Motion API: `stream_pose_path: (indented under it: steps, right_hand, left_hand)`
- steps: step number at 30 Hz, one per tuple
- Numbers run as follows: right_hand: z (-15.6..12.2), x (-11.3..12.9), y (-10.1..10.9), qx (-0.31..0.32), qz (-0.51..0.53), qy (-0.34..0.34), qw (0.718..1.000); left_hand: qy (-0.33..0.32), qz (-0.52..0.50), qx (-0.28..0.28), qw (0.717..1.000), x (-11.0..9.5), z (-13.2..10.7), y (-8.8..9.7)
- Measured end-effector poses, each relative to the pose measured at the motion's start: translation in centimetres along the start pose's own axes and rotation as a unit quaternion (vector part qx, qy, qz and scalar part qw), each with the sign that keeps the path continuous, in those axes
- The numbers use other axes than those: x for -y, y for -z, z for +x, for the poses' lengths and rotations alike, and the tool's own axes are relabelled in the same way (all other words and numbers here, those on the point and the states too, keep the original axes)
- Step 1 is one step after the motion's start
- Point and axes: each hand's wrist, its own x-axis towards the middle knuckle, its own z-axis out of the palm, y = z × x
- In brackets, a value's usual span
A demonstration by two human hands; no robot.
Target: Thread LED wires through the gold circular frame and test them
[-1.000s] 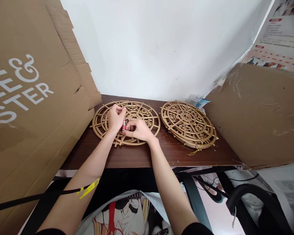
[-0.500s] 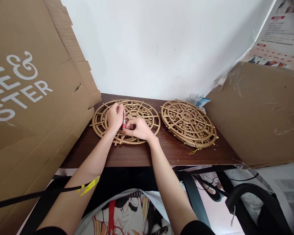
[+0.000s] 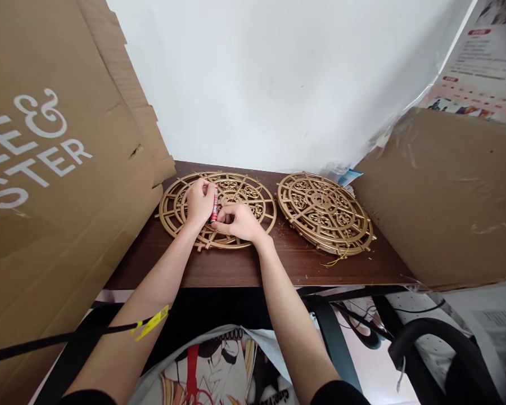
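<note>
A slim red tube (image 3: pixel 215 205) with pale print stands between my two hands, over the left gold openwork disc (image 3: pixel 253 191). My left hand (image 3: pixel 199 199) is closed along the tube's left side, its fingertips near the upper end. At the lower end, my right hand (image 3: pixel 240 220) pinches with thumb and forefinger curled into a ring. What lies exactly between those two fingertips is partly hidden. Round scrollwork fills the disc, which lies flat on the dark brown wooden surface (image 3: pixel 223 274) beneath both hands.
On the right is a stack of similar gold discs (image 3: pixel 324 214) with a yellow tie (image 3: pixel 335 261). Cardboard boxes flank the surface, one left (image 3: pixel 80 185) and one right (image 3: pixel 442 197). A clear and blue packet (image 3: pixel 348 177) sits by the white wall (image 3: pixel 278 84).
My left hand and the upper end of the red tube have shifted slightly to the right, so the tube leans a little more. My right hand stays almost still.
</note>
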Motion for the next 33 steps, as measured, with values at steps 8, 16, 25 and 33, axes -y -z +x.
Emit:
stream_pose_path:
  steps: [8,16,25,33]
  right_hand:
    - [0.05,-0.07,-0.05,0.002,-0.005,-0.006,1.000]
    - [0.09,-0.07,-0.02,-0.001,-0.008,-0.001,1.000]
    - [0.01,-0.15,-0.02,0.001,-0.002,0.003,1.000]
    - [0.09,-0.21,-0.01,0.002,-0.001,0.001,1.000]
  left_hand:
    - [-0.012,-0.018,0.009,1.000,-0.13,-0.15,0.10]
    - [-0.011,-0.023,0.010,1.000,-0.06,-0.14,0.11]
    - [-0.008,-0.055,0.042,0.998,0.28,-0.11,-0.10]
    - [-0.009,-0.060,0.044,0.997,0.55,0.03,-0.21]
